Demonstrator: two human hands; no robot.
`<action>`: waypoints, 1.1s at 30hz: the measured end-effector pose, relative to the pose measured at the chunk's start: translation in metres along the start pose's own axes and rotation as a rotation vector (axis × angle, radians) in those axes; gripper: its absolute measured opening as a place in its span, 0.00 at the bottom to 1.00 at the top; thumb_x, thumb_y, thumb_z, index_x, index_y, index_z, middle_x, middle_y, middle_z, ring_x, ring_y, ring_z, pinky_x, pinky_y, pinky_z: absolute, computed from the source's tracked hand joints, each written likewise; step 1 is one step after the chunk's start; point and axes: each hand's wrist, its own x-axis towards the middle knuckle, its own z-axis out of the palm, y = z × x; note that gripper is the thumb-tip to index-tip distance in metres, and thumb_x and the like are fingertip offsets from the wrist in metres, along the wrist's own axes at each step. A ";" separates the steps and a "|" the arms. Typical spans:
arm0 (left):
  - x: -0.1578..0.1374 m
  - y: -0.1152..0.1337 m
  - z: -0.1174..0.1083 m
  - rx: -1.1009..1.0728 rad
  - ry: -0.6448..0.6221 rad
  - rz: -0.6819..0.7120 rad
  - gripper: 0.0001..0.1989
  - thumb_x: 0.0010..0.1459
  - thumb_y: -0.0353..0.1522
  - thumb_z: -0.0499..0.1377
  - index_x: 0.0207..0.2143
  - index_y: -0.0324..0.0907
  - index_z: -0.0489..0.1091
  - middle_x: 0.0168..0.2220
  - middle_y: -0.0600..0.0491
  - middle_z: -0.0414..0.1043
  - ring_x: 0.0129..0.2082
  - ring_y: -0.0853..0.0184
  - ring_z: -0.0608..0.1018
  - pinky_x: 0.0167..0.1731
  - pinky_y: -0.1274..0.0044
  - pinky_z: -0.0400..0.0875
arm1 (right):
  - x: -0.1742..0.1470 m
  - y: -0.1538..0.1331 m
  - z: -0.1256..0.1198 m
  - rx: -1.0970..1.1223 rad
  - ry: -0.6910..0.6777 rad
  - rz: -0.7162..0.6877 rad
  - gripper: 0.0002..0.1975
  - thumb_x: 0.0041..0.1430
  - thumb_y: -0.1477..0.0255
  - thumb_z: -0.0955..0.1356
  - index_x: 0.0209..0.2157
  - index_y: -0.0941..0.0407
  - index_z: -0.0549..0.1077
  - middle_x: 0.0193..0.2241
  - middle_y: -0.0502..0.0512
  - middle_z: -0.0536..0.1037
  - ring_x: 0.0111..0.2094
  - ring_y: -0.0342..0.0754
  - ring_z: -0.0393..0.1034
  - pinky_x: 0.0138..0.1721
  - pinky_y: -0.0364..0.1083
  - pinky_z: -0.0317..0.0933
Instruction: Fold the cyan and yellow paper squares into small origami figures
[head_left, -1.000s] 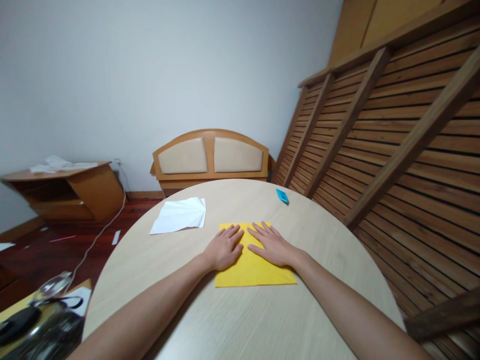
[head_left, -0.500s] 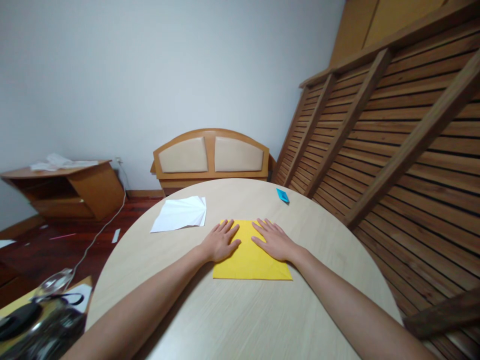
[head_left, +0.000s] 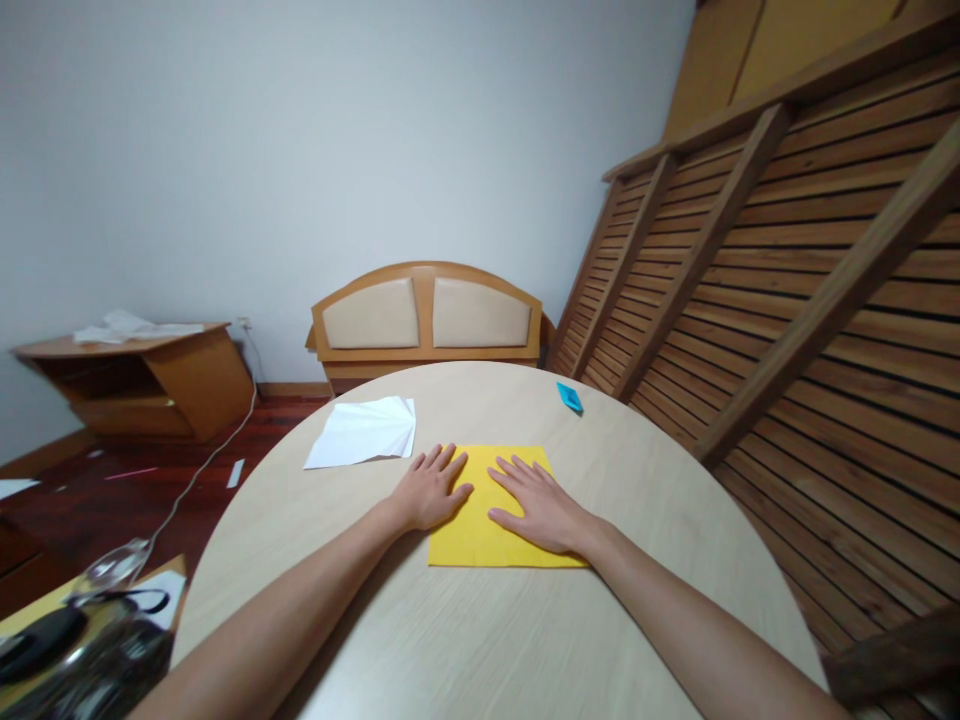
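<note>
A yellow sheet of paper (head_left: 476,535) lies flat on the round, pale wooden table (head_left: 465,640) in front of me. My left hand (head_left: 430,490) rests palm down over its left edge, fingers spread. On the paper's right half, my right hand (head_left: 536,503) lies flat, its fingers stretched toward the far left and its thumb apart. Neither hand grips anything. Under my palms and the right wrist, parts of the paper are hidden.
Creased white paper (head_left: 364,432) lies at the table's far left. A small folded blue paper piece (head_left: 569,398) is at the far right. Beyond stand a headboard (head_left: 427,315) and a low cabinet (head_left: 142,385); a slatted wooden frame (head_left: 750,280) leans at the right.
My right hand has slid nearer to me and slightly left over the yellow paper. My left hand has shifted a little left toward the edge. The view has tilted slightly.
</note>
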 end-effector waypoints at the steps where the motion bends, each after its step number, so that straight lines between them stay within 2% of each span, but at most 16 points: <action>1: 0.001 -0.001 -0.001 -0.003 -0.004 -0.003 0.34 0.66 0.50 0.43 0.68 0.42 0.52 0.70 0.43 0.45 0.69 0.49 0.50 0.64 0.55 0.48 | 0.000 0.001 0.000 0.001 0.001 0.001 0.40 0.62 0.44 0.57 0.68 0.52 0.53 0.70 0.55 0.48 0.70 0.58 0.37 0.68 0.58 0.32; 5: 0.001 -0.008 -0.006 0.001 -0.014 -0.048 0.35 0.65 0.52 0.43 0.68 0.44 0.52 0.70 0.45 0.44 0.69 0.49 0.49 0.64 0.53 0.47 | -0.001 0.005 -0.002 0.007 -0.002 -0.008 0.40 0.62 0.44 0.57 0.68 0.51 0.53 0.70 0.55 0.47 0.70 0.57 0.36 0.68 0.57 0.32; 9: 0.000 -0.010 -0.008 0.017 -0.007 -0.082 0.34 0.65 0.50 0.45 0.66 0.41 0.54 0.70 0.43 0.46 0.69 0.49 0.50 0.64 0.54 0.48 | -0.002 0.006 -0.001 0.009 -0.005 -0.006 0.40 0.62 0.43 0.57 0.69 0.50 0.52 0.70 0.54 0.47 0.70 0.57 0.36 0.68 0.58 0.31; 13: 0.000 0.001 -0.005 -0.015 0.109 0.013 0.30 0.66 0.42 0.47 0.66 0.38 0.55 0.71 0.42 0.40 0.70 0.54 0.45 0.67 0.60 0.45 | 0.001 0.004 0.000 -0.001 0.016 0.000 0.40 0.62 0.43 0.56 0.68 0.51 0.53 0.70 0.55 0.48 0.70 0.57 0.37 0.68 0.57 0.32; 16: 0.001 0.013 0.001 -0.106 0.086 0.077 0.30 0.66 0.42 0.47 0.67 0.37 0.53 0.70 0.42 0.43 0.70 0.57 0.49 0.66 0.65 0.49 | 0.004 0.003 -0.002 -0.014 0.022 -0.015 0.41 0.62 0.43 0.56 0.68 0.52 0.54 0.70 0.56 0.49 0.70 0.57 0.38 0.68 0.57 0.33; 18: 0.002 0.018 0.004 -0.106 0.035 0.093 0.30 0.67 0.43 0.45 0.67 0.39 0.53 0.70 0.43 0.45 0.70 0.57 0.50 0.66 0.62 0.48 | 0.005 0.006 -0.003 -0.020 0.011 -0.013 0.41 0.62 0.42 0.56 0.68 0.52 0.54 0.70 0.56 0.48 0.70 0.57 0.38 0.68 0.56 0.33; 24: 0.001 0.018 0.005 -0.072 -0.003 0.097 0.31 0.68 0.45 0.43 0.68 0.40 0.52 0.70 0.45 0.44 0.70 0.54 0.48 0.66 0.60 0.47 | 0.005 0.033 -0.006 -0.047 0.011 0.154 0.42 0.63 0.42 0.53 0.69 0.53 0.51 0.70 0.55 0.44 0.70 0.57 0.34 0.68 0.58 0.32; 27: 0.001 0.019 0.003 -0.066 0.000 0.094 0.31 0.68 0.45 0.43 0.68 0.40 0.53 0.70 0.44 0.44 0.70 0.53 0.49 0.66 0.60 0.47 | 0.004 0.041 -0.009 -0.072 0.049 0.239 0.40 0.64 0.45 0.54 0.69 0.56 0.52 0.70 0.56 0.46 0.70 0.59 0.36 0.67 0.61 0.32; 30: 0.001 0.023 0.003 -0.059 0.013 0.085 0.31 0.68 0.45 0.44 0.67 0.40 0.53 0.70 0.43 0.45 0.70 0.53 0.49 0.66 0.59 0.47 | 0.003 0.035 -0.011 -0.092 0.119 0.181 0.37 0.66 0.49 0.55 0.67 0.58 0.57 0.69 0.58 0.51 0.70 0.58 0.38 0.67 0.61 0.29; 33: 0.001 0.025 0.004 -0.054 0.016 0.088 0.31 0.67 0.45 0.45 0.67 0.41 0.53 0.70 0.43 0.45 0.70 0.53 0.49 0.66 0.59 0.47 | 0.001 0.019 -0.009 -0.036 0.113 0.003 0.36 0.66 0.48 0.55 0.67 0.55 0.57 0.69 0.56 0.51 0.70 0.55 0.40 0.68 0.58 0.31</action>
